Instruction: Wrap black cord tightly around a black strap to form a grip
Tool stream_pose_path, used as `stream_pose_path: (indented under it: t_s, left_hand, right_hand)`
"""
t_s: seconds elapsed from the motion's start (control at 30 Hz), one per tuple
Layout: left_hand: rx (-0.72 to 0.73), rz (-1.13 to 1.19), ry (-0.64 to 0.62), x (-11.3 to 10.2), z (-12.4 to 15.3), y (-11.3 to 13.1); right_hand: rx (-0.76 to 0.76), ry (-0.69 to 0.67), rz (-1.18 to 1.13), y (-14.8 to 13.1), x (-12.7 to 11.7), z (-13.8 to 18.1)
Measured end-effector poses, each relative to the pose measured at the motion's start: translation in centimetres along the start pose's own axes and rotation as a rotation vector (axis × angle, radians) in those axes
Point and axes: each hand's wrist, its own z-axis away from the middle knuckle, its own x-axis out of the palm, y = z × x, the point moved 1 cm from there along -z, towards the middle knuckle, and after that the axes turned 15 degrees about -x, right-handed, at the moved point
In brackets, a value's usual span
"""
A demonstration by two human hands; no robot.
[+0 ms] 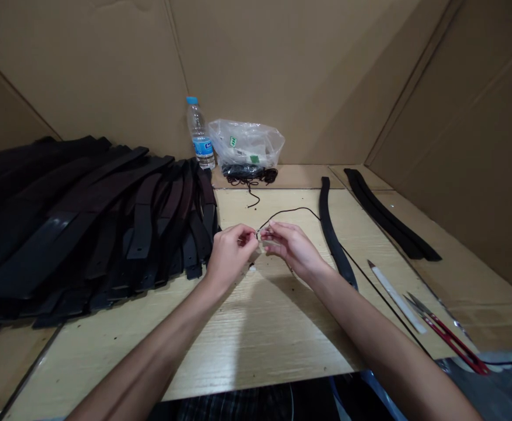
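My left hand (233, 250) is closed in a pinch on the end of a thin black cord (297, 209). Facing it at close range, my right hand (294, 248) has thumb and forefinger together on the cord, its other fingers bent. A small loop shows between the fingertips; finer detail there is too small to make out. From the hands the cord arcs right to a curved black strap (325, 216) lying on the table. Beyond the strap it runs on toward the front right edge.
Black straps (107, 216) are heaped on the left. At the back stand a water bottle (201, 137) and a clear plastic bag (247, 143) with dark cord. Two straps (390, 216), a white pencil-like marker (398, 298) and red thread snips (451, 339) lie right. Cardboard walls (304, 76) enclose the table.
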Motion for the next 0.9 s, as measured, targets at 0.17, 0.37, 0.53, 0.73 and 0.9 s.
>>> stream_pose_path:
  t_s: [0.17, 0.37, 0.53, 0.73, 0.9]
  left_hand:
    - [0.059, 0.017, 0.0, 0.03, 0.02, 0.01]
    - [0.102, 0.022, 0.024, -0.1, -0.08, 0.03]
    - [0.111, 0.022, 0.031, -0.16, -0.03, 0.02]
    - [0.098, 0.018, 0.015, -0.09, 0.03, 0.1]
    - [0.095, 0.031, 0.01, -0.14, 0.04, 0.06]
  right_hand:
    - [0.018, 0.028, -0.048, 0.04, -0.17, -0.09]
    - [0.01, 0.019, -0.093, 0.49, -0.47, -0.45]
    - [0.021, -0.018, -0.132, 0.74, -0.49, -0.52]
    - [-0.004, 0.012, -0.124, 0.59, -0.46, -0.47]
    - [0.006, 0.057, -0.124, 0.47, -0.29, -0.43]
